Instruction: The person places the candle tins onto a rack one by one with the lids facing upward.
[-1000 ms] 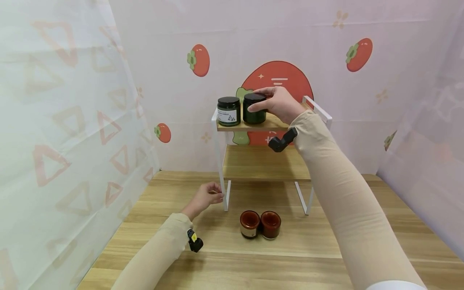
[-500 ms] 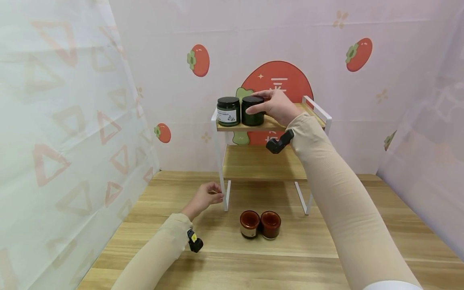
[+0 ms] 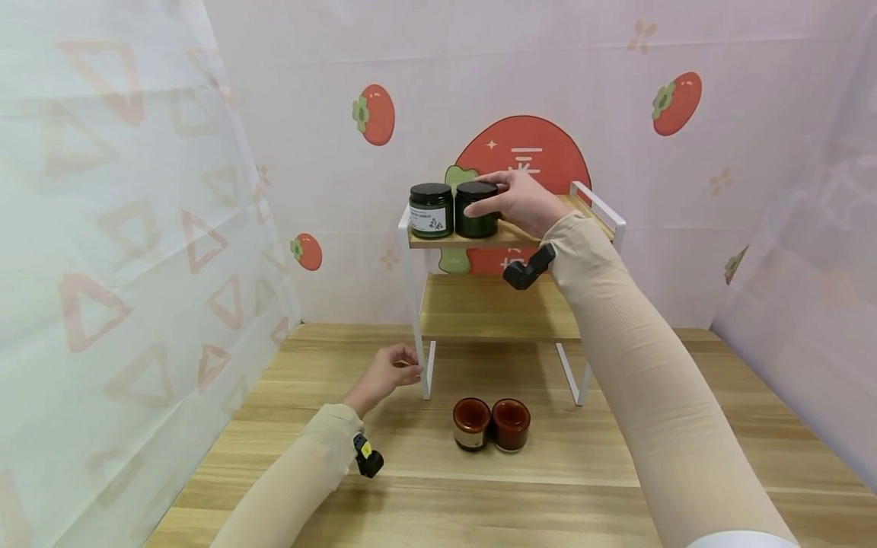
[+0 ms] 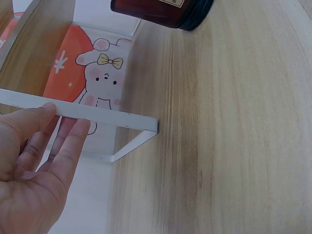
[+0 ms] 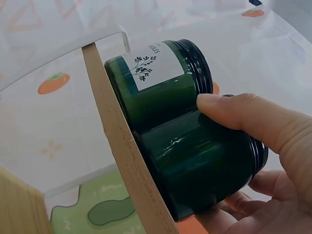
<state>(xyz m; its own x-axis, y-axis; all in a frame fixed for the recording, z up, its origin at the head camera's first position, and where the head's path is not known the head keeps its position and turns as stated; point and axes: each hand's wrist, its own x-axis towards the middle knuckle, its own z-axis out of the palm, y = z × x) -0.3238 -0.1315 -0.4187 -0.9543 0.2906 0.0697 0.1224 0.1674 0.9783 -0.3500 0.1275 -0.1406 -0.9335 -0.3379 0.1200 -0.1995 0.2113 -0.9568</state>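
Note:
At the top shelf board [image 3: 521,236] my right hand [image 3: 524,204] holds a dark green candle jar [image 5: 195,163] with a black lid, thumb on one side and fingers on the other. It stands on the board, touching a second green candle jar [image 3: 432,211] whose white label [image 5: 155,63] faces outward. Low on the left, my left hand [image 3: 387,374] pinches the white metal leg [image 4: 107,116] of the shelf rack between thumb and fingertips. Two reddish-brown glass jars [image 3: 471,422], side by side, stand on the table before the rack.
The rack's lower wooden board [image 3: 500,304] lies beneath the top one. A white side rail [image 3: 599,205] rises at the top board's right end. Patterned cloth walls [image 3: 329,167] enclose the wooden table [image 3: 411,502] at the back and sides.
My right hand has brought the unlabelled-looking green jar slightly left and down, closing the gap to the labelled jar. Over the last half second it has stayed almost still. The left hand has not moved.

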